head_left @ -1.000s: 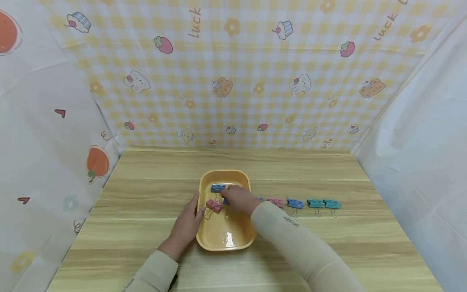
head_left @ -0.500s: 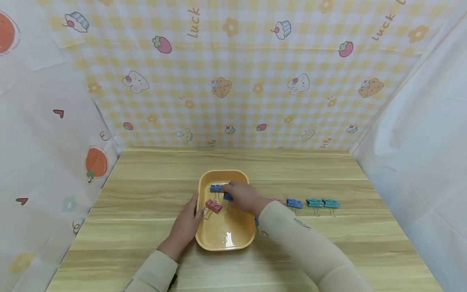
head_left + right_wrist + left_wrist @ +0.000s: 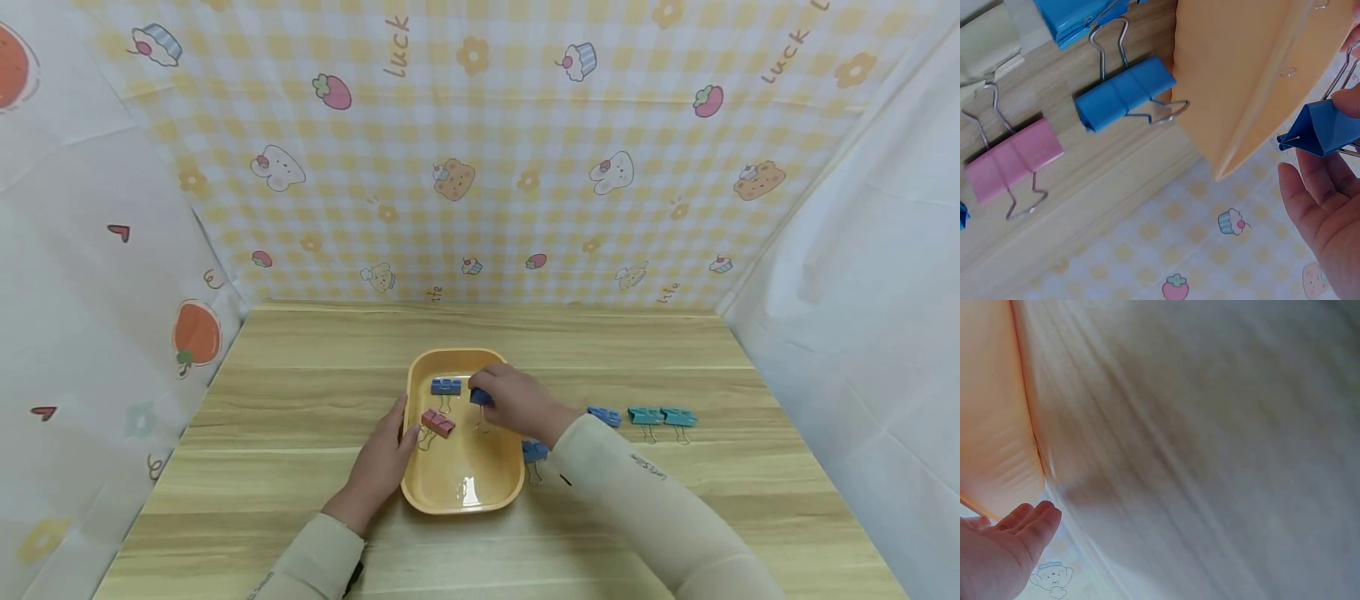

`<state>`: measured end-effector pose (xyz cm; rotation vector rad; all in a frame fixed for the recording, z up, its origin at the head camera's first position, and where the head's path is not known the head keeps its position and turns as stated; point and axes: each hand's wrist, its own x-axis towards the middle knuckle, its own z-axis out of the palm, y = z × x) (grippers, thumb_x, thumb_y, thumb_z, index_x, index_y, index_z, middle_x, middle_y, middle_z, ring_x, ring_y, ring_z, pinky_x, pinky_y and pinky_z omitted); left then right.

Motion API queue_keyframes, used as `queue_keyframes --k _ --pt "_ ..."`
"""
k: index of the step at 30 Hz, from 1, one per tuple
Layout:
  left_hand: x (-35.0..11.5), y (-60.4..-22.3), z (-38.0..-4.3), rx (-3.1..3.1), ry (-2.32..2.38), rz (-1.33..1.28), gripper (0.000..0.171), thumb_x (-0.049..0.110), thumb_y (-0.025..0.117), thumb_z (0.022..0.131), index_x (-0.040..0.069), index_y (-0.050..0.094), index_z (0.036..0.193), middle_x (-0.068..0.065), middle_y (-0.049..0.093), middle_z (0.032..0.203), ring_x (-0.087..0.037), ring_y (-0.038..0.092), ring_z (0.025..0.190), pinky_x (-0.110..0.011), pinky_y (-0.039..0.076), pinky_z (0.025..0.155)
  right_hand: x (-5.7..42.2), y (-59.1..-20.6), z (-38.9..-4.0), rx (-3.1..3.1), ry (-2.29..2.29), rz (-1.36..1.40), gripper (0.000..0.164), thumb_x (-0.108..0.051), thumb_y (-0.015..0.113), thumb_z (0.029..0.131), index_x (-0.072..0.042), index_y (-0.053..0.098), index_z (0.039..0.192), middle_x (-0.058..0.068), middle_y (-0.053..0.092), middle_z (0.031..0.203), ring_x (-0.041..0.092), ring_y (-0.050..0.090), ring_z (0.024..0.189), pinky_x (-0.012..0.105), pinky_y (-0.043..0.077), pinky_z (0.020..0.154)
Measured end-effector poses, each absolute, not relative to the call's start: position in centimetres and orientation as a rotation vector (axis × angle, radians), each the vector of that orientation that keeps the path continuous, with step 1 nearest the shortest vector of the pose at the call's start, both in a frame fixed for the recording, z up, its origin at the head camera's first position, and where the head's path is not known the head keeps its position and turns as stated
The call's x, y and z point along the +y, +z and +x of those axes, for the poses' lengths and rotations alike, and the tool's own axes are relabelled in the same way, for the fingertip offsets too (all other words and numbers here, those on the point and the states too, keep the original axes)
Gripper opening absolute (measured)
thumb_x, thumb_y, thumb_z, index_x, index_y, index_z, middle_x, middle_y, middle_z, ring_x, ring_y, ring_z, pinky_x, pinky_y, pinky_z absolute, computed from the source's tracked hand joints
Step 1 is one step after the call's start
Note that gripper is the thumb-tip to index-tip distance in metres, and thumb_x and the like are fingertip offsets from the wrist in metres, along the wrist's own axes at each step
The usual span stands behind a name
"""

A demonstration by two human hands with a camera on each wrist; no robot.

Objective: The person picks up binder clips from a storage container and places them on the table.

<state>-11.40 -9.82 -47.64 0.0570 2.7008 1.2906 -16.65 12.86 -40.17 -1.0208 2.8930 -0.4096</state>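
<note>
My right hand pinches a blue binder clip above the right part of the yellow tray. In the right wrist view, the thumb lies on the clip's upper side and fingers show below it. My left hand holds the tray at its left rim, thumb over the edge and fingers along the outer wall. The left wrist view has those fingers beside the tray wall. Inside the tray lie another blue binder clip and a pink binder clip.
Right of the tray sits a blue clip, and farther right another blue clip and two teal clips. A pink clip and a pale clip appear in the right wrist view. A patterned cloth hangs behind the table.
My right hand has shifted right and slightly away from me with the blue binder clip, away from the other blue clip in the tray. The left hand has stayed at the rim.
</note>
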Motion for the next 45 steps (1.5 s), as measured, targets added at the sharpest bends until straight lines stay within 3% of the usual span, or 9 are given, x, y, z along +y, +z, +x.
queue_keyframes --k 20,45 --pt "-9.8 -47.7 -11.4 2.706 1.296 0.073 0.063 0.024 0.046 0.102 0.002 0.018 0.153 -0.027 0.029 0.152 -0.043 0.029 0.139 -0.055 0.024 0.113 16.3 -38.9 -15.5 2.974 -0.426 -1.009 0.031 -0.006 0.070 0.084 -0.008 0.065 0.114 0.009 0.063 0.116 0.024 0.060 0.105 0.036 0.055 0.084" --pt "-10.0 -48.1 -11.6 2.698 1.289 0.064 0.063 0.026 0.045 0.103 0.004 0.017 0.154 -0.027 0.029 0.152 -0.043 0.029 0.139 -0.056 0.024 0.113 20.7 -39.1 -13.9 3.042 -0.393 -0.994 0.032 -0.006 0.071 0.082 -0.005 0.064 0.113 0.009 0.063 0.113 0.023 0.062 0.101 0.036 0.056 0.080"
